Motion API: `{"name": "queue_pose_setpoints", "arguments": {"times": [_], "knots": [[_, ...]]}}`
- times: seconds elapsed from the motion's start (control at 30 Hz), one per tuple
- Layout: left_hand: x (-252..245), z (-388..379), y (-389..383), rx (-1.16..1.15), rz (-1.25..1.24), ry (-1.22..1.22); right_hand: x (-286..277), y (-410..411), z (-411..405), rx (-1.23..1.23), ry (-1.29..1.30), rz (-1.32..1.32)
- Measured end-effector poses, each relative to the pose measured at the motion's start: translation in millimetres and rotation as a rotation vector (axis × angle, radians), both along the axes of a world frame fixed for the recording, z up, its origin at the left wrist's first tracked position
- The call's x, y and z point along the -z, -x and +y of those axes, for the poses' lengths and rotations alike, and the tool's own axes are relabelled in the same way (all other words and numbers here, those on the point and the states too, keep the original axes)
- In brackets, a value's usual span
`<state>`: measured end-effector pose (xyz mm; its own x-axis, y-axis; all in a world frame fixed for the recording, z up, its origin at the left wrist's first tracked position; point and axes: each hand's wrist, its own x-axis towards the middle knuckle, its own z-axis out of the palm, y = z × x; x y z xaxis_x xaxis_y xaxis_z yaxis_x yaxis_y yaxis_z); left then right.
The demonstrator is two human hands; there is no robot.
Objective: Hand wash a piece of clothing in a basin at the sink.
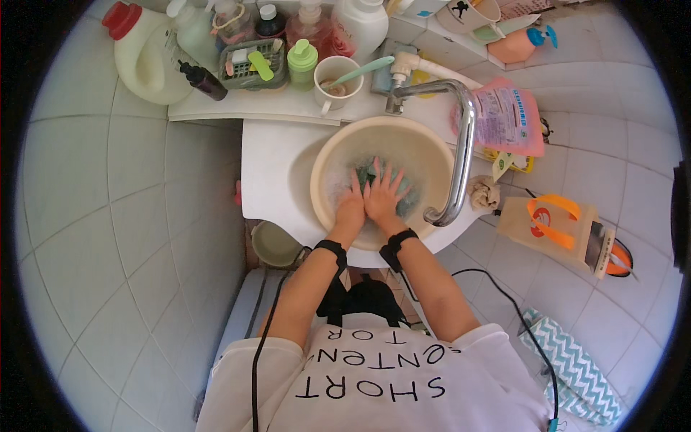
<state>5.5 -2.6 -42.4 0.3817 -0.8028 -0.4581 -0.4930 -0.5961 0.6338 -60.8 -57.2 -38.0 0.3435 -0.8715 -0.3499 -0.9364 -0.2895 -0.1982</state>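
A round cream plastic basin (317,186) sits in the white washbasin (267,173) before me, holding cloudy, sudsy water. In it lies a dark green cloth (407,202), wet and partly under the surface. My right hand (383,195) rests on the cloth with its fingers spread wide. Beside it, my left hand (351,205) reaches into the water at the left edge of the cloth. Suds and water blur most of its fingers, so I cannot tell whether they pinch any fabric. Both wrists wear black straps.
A curved chrome faucet (465,146) arches over the basin's right side. Behind stand a white mug (337,89), a green pump bottle (302,65) and a detergent jug (143,59). A pink refill pouch (502,116) lies right, near a hanging paper bag (545,229). Black cables (264,335) run along my arms.
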Motion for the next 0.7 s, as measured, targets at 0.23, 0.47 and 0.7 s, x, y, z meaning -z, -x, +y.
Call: {"name": "queue_pose_setpoints", "arguments": {"times": [0.23,0.47,0.7], "knots": [[12,3,-1,0.267,0.001,-0.145,23,-8,-32,-0.045,0.003,0.226],[21,2,-6,-0.068,0.313,0.24,-15,-7,-56,-0.123,0.264,-0.061],[-13,-6,-14,-0.331,0.298,0.58,-80,31,-17,-0.199,0.15,-0.494]]}}
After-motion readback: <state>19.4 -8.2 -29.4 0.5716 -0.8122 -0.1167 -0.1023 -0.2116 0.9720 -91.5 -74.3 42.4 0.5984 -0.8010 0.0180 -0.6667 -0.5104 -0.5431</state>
